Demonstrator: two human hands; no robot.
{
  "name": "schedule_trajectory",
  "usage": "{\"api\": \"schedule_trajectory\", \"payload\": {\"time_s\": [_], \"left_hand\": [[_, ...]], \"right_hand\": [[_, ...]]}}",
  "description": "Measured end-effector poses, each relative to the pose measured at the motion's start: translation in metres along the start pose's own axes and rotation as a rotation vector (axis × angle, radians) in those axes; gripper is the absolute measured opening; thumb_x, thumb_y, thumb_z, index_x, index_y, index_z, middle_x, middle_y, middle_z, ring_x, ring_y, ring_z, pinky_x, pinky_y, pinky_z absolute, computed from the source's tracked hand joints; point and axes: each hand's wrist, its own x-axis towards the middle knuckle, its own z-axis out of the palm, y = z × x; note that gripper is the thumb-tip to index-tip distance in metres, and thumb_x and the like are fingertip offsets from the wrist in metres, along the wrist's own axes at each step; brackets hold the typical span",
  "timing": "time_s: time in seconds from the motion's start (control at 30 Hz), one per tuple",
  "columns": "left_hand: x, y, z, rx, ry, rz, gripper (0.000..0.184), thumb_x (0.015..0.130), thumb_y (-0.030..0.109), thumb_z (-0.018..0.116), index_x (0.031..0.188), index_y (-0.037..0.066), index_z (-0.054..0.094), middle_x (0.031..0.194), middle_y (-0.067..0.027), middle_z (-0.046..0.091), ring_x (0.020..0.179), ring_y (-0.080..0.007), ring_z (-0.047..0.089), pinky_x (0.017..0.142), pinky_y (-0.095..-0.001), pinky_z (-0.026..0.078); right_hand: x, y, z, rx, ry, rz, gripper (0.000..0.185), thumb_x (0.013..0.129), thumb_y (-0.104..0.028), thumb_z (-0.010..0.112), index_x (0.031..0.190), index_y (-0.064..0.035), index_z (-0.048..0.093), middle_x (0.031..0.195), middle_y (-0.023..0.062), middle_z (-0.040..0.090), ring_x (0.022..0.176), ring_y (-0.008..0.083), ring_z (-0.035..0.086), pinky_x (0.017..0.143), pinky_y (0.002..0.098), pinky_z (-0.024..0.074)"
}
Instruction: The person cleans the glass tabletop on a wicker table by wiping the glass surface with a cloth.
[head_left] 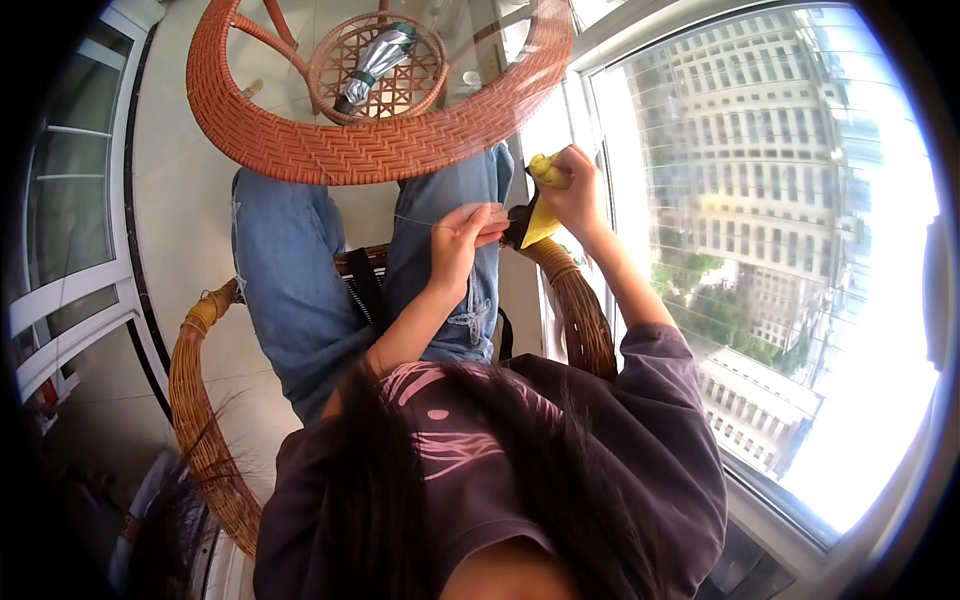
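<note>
Fingers wrapped round it, my right hand holds a yellow cloth item with a dark part at its left, beside the window. Close to the dark part, my left hand is closed in a pinch over my knee. A thin thread or wire runs out to the left from these fingers. What exactly sits between the left fingertips is too small to make out.
A woven rattan table rim with a glass top lies ahead. Beneath it, a rattan basket shelf holds a folded silver umbrella. Wicker chair arms flank me. At right is a large window.
</note>
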Motion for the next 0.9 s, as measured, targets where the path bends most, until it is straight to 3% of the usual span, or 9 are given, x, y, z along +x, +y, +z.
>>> {"api": "schedule_trajectory", "payload": {"time_s": [0.17,0.27,0.3,0.37,0.43,0.53,0.67,0.8,0.9], "left_hand": [[-0.001,0.002,0.004,0.018,0.023,-0.013,0.028,0.086,0.022,0.053,0.098,-0.003,0.057,0.092,-0.0102,0.061,0.083,-0.0192,0.061,0.074,-0.0281,0.047],[0.000,-0.001,0.001,0.003,-0.025,0.016,0.028,0.086,0.021,0.053,0.098,-0.003,0.057,0.092,-0.0102,0.061,0.084,-0.0191,0.061,0.074,-0.0283,0.048],[0.000,0.001,0.002,0.001,-0.027,0.023,0.028,0.086,0.021,0.053,0.098,-0.003,0.057,0.092,-0.0102,0.061,0.084,-0.0191,0.061,0.074,-0.0283,0.048],[-0.002,0.007,0.005,0.014,0.001,-0.005,0.028,0.086,0.021,0.053,0.098,-0.003,0.057,0.092,-0.0112,0.062,0.084,-0.0198,0.061,0.074,-0.0283,0.048],[0.000,0.002,0.002,-0.008,-0.010,0.007,0.028,0.085,0.021,0.053,0.098,-0.003,0.057,0.092,-0.0116,0.062,0.084,-0.0197,0.061,0.074,-0.0282,0.048],[-0.002,0.000,0.001,-0.015,-0.010,0.014,0.027,0.086,0.020,0.052,0.096,-0.004,0.058,0.090,-0.0123,0.062,0.082,-0.0197,0.062,0.073,-0.0275,0.048],[0.002,0.004,0.003,-0.023,0.008,0.037,0.025,0.087,0.019,0.051,0.094,-0.005,0.059,0.088,-0.0129,0.063,0.080,-0.0193,0.062,0.072,-0.0268,0.049],[0.001,-0.004,-0.004,-0.017,-0.044,0.033,0.025,0.087,0.019,0.051,0.097,-0.003,0.057,0.090,-0.0119,0.062,0.083,-0.0188,0.062,0.074,-0.0274,0.049],[0.004,-0.008,-0.005,-0.005,-0.090,0.044,0.025,0.087,0.019,0.051,0.101,-0.001,0.056,0.095,-0.0120,0.061,0.086,-0.0194,0.061,0.077,-0.0283,0.048]], "right_hand": [[-0.018,-0.020,0.006,-0.024,-0.144,-0.207,0.017,0.061,0.000,0.061,0.071,-0.0020,0.047,0.074,0.0113,0.052,0.066,0.0331,0.054,0.056,0.0364,0.0436],[0.006,0.004,-0.001,0.072,-0.036,0.123,0.021,0.059,-0.001,0.063,0.070,-0.0017,0.046,0.074,0.0105,0.050,0.069,0.0328,0.054,0.061,0.0372,0.0437],[0.002,0.002,0.000,0.070,-0.034,0.116,0.021,0.059,-0.001,0.063,0.070,-0.0017,0.046,0.074,0.0105,0.050,0.069,0.0328,0.054,0.061,0.0372,0.0437],[-0.016,-0.014,0.006,0.088,-0.134,-0.239,0.018,0.062,-0.002,0.064,0.070,-0.0007,0.047,0.069,0.0116,0.050,0.063,0.0306,0.054,0.057,0.0346,0.0436],[-0.015,-0.014,0.005,0.085,-0.178,-0.245,0.018,0.062,-0.002,0.064,0.071,-0.0009,0.049,0.070,0.0117,0.051,0.063,0.0303,0.054,0.057,0.0340,0.0440],[0.004,0.006,-0.001,0.028,-0.010,0.062,0.019,0.059,-0.002,0.064,0.073,-0.0035,0.050,0.077,0.0099,0.052,0.072,0.0330,0.055,0.064,0.0347,0.0453],[-0.023,-0.023,0.005,0.027,-0.181,-0.150,0.018,0.060,-0.004,0.064,0.072,-0.0031,0.051,0.080,0.0096,0.054,0.076,0.0326,0.056,0.065,0.0350,0.0460],[0.005,0.000,0.002,-0.061,-0.013,-0.028,0.019,0.064,-0.011,0.069,0.075,-0.0035,0.056,0.075,0.0090,0.056,0.065,0.0289,0.056,0.056,0.0337,0.0447],[0.008,0.001,0.008,-0.100,0.115,-0.129,0.019,0.065,-0.010,0.069,0.079,-0.0032,0.059,0.075,0.0090,0.056,0.065,0.0290,0.057,0.058,0.0342,0.0458]]}}
